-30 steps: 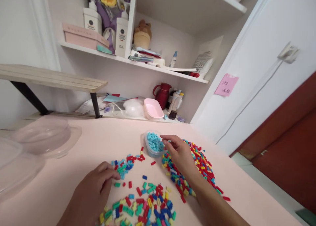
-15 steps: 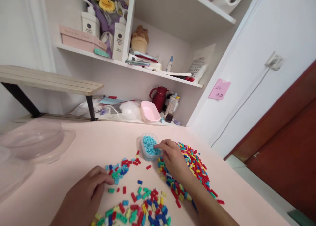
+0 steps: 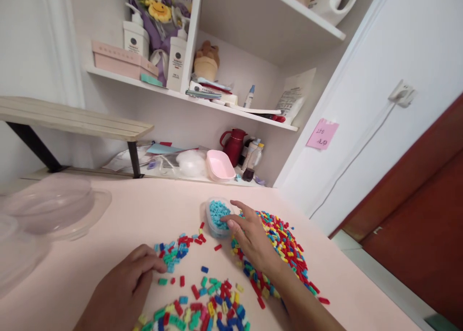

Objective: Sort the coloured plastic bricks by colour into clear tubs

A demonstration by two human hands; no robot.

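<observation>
A small clear tub (image 3: 219, 233) full of light blue toy bricks (image 3: 218, 212) stands near the middle of the table. My right hand (image 3: 249, 232) is at its right rim, fingers spread, with one fingertip over the blue bricks; I see nothing held. Below that hand lies a large heap of mixed-colour bricks (image 3: 285, 237). My left hand (image 3: 126, 280) rests on the table, loosely curled with thumb and forefinger apart. Its fingertips touch the edge of a small pile of mostly blue, green and red bricks (image 3: 175, 251). Another scattered group of mixed bricks (image 3: 202, 307) lies nearest me.
Clear plastic containers (image 3: 50, 203) stand at the left, beside a wooden rack (image 3: 72, 118) with black legs. Along the back are a pink basin (image 3: 220, 166), a red jug (image 3: 233, 145) and bottles (image 3: 253, 159). A few loose red bricks lie near the tub.
My right hand came down to the tub's rim and a fingertip reached among the blue bricks; now its fingers are spread wider. My left hand stays by the small pile. The view shifted slightly.
</observation>
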